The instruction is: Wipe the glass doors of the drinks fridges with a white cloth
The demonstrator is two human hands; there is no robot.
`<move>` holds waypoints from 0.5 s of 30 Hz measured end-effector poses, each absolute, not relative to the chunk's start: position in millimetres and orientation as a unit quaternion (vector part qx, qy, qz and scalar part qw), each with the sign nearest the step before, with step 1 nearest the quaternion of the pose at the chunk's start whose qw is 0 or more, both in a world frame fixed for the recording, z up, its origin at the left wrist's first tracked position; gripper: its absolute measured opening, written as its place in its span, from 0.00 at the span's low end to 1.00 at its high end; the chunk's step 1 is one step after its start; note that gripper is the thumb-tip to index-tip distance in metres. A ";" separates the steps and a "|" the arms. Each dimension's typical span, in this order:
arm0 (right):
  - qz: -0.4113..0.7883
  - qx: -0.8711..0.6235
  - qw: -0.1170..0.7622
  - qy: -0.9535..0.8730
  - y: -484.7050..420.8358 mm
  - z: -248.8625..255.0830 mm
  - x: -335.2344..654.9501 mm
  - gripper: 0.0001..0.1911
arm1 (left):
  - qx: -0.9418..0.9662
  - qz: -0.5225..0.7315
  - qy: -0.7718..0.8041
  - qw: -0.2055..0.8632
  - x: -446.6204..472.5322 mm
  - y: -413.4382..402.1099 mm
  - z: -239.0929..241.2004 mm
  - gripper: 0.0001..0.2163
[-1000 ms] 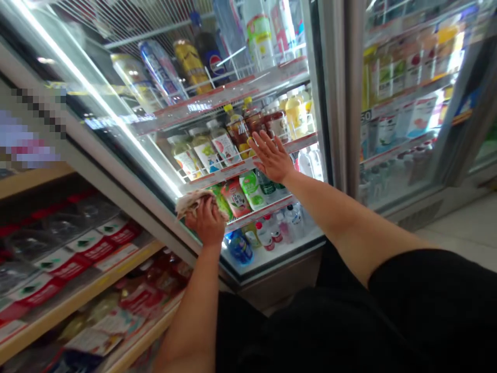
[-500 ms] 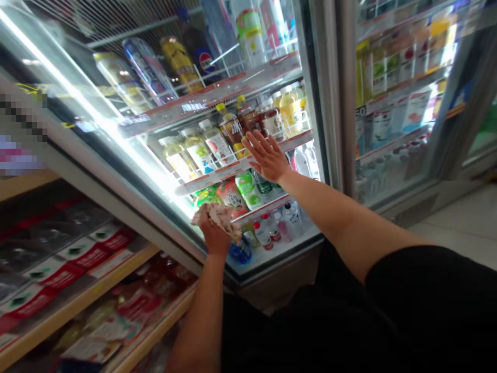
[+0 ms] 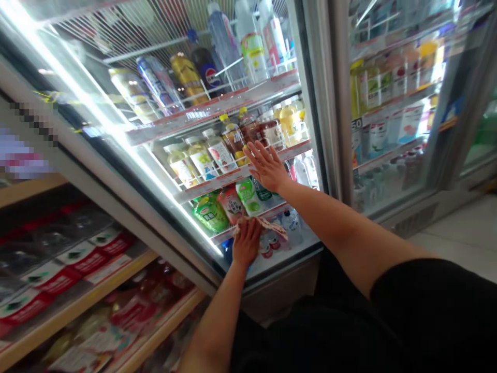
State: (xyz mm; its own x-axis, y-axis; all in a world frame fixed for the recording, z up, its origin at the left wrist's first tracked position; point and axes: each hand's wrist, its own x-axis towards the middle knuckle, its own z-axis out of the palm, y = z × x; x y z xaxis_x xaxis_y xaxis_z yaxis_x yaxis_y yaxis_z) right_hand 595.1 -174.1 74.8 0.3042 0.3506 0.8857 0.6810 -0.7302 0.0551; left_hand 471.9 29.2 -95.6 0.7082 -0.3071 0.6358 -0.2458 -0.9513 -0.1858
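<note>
My left hand [image 3: 247,242] presses a crumpled, light-coloured cloth [image 3: 275,228] against the lower part of the glass fridge door [image 3: 277,263]. Part of the cloth sticks out to the right of the fingers; the rest is under the palm. Higher up and to the right, my right hand [image 3: 268,168] lies flat on the same glass with fingers spread and nothing in it. Behind the glass, near the hands, stand a green drink pack [image 3: 210,213], a reddish pack [image 3: 232,201] and a bottle with a yellow cap [image 3: 233,135].
Shelves of bottles and cans, among them a gold can [image 3: 188,77], fill the lit fridge. A second glass-fronted fridge [image 3: 388,207] stands at the right. Wooden shelves [image 3: 97,282] with red-and-white packages run along the left. Pale floor tiles [image 3: 450,238] show at the right.
My left hand has slid the cloth rightward and slightly down over the glass, its fingers now stretched over it. My right hand stays in place on the door. The view has shifted slightly.
</note>
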 end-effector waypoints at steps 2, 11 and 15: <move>-0.491 -0.792 0.165 -0.323 -174.1 74.8 594.6 0.30 | -0.924 -0.340 0.166 0.051 467.6 33.4 -99.0 0.19; -0.493 -0.792 0.164 -0.321 -175.1 74.9 593.7 0.30 | -0.874 -0.464 0.141 0.020 514.3 34.5 102.8 0.25; -0.494 -0.790 0.164 -0.323 -176.1 74.3 594.8 0.31 | -0.822 -0.554 0.130 -0.009 520.7 15.0 138.3 0.29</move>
State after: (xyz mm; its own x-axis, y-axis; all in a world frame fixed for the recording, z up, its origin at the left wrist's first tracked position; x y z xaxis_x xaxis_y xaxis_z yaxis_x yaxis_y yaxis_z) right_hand 594.8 -176.1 74.3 0.3028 0.3485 0.8871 0.6731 -0.7371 0.0599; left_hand 520.7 15.0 138.3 0.3531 -0.2039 0.9131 -0.2241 -0.9660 -0.1290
